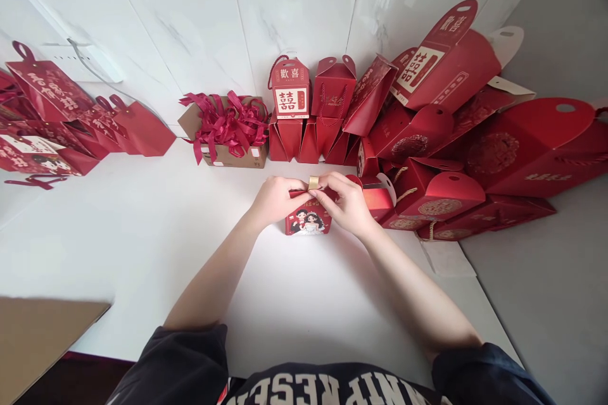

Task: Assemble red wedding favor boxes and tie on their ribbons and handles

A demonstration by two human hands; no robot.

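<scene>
A small red gift box (308, 223) with a cartoon bride and groom on its front stands upright on the white table. At its top edge is a loop of gold ribbon (313, 183). My left hand (280, 199) is closed on the box's top from the left, thumb toward the front. From the right, my right hand (344, 201) pinches at the top beside the gold loop, its thumb and fingers bent together. Both sets of fingertips meet near the ribbon and partly hide the box's upper edge.
Behind my hands stands an open cardboard box (235, 158) full of dark pink ribbons (230, 123). Red gift boxes (291, 92) are stacked along the wall, with a larger pile (441, 196) at right. More red boxes (142, 130) sit at left. A cardboard flap (47, 335) juts in at lower left.
</scene>
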